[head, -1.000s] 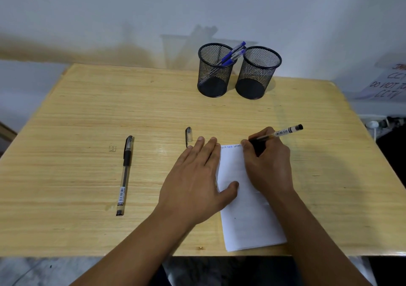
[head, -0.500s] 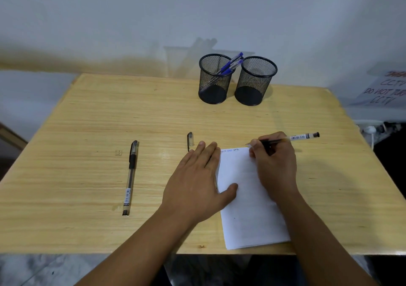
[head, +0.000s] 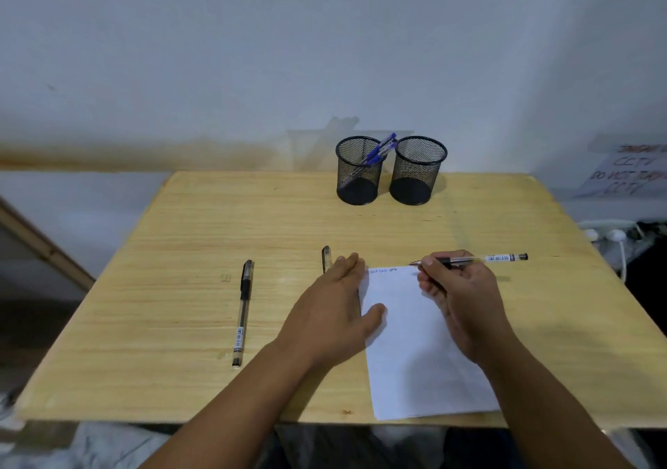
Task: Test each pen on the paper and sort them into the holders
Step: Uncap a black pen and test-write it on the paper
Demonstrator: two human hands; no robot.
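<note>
Pen [head: 472, 260] tip now just past the paper [head: 415, 342] top edge

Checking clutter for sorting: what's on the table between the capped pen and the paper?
Head view: the loose pen cap and the left hand, flat, thumb on the paper. Otherwise bare table beside the capped pen.

Left hand [head: 335, 310] flat, fingers straight, palm down; right hand [head: 458, 299] just beside it, pinching a pen [head: 480, 259].

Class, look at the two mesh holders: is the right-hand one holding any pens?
No. The right holder shows only bare mesh inside, while the blue pens lean in the left holder.
</note>
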